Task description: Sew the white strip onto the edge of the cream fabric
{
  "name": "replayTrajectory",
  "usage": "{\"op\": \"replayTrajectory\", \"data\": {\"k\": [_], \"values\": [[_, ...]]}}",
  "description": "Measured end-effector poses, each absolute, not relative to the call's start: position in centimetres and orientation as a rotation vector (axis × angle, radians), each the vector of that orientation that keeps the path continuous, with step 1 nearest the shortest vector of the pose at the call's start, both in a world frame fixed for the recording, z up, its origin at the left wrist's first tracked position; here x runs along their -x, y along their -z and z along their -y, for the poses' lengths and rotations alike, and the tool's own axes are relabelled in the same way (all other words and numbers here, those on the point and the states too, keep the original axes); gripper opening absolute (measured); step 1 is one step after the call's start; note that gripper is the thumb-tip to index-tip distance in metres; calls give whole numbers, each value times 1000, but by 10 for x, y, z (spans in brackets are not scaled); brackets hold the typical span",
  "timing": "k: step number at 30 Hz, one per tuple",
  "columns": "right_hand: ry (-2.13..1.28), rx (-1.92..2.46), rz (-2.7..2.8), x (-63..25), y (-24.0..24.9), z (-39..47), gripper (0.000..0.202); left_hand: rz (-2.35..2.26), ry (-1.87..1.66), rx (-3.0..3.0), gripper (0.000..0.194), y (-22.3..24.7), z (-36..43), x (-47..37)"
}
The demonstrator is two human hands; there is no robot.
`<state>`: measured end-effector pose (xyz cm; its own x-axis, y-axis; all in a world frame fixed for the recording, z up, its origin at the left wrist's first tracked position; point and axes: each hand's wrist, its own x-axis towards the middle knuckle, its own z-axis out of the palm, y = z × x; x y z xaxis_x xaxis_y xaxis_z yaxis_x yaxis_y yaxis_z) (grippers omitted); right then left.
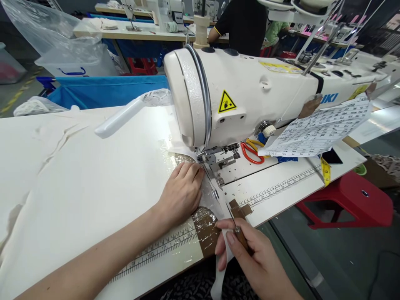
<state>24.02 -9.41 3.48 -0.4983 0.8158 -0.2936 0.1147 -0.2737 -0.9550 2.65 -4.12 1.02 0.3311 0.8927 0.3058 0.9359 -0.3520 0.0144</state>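
A white sewing machine [243, 91] stands over the table, its needle area low at the centre. My left hand [183, 189] presses down on a strip of white fabric [210, 196] just in front of the needle area, its fingers bent and close together. Nearer the table's front edge, my right hand [242, 248] holds a wooden-handled awl [241, 238], with its thin metal tip pointing up toward the machine. The same hand has the fabric strip between its fingers, and the strip's end hangs below the table edge.
Red-handled scissors [251, 153] lie right of the needle area. A printed paper sheet [315, 129] leans against the machine. White fabric [18, 225] lies at the left. A yellow tape measure [325, 171] hangs at the right edge, near a red stool [353, 200]. A person [243, 27] sits behind.
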Motion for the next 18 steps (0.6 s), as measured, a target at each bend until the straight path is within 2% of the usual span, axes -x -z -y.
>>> {"op": "replayTrajectory", "data": {"k": [3, 7, 12, 15, 18], "values": [[-1697, 1112, 1649, -246, -48, 97, 29, 1656, 448, 2446, 34, -6, 37, -23], [-1322, 987, 1928, -250, -74, 93, 25, 1631, 409, 2421, 33, -6, 27, -20], [-1460, 650, 2056, -242, -89, 85, 33, 1602, 240, 2411, 33, -16, 13, -18], [-1450, 566, 2212, -240, -79, 84, 34, 1601, 418, 2398, 28, -13, 7, -11], [-1176, 673, 2435, -243, -68, 83, 27, 1653, 704, 2408, 28, -7, 5, -2]]}}
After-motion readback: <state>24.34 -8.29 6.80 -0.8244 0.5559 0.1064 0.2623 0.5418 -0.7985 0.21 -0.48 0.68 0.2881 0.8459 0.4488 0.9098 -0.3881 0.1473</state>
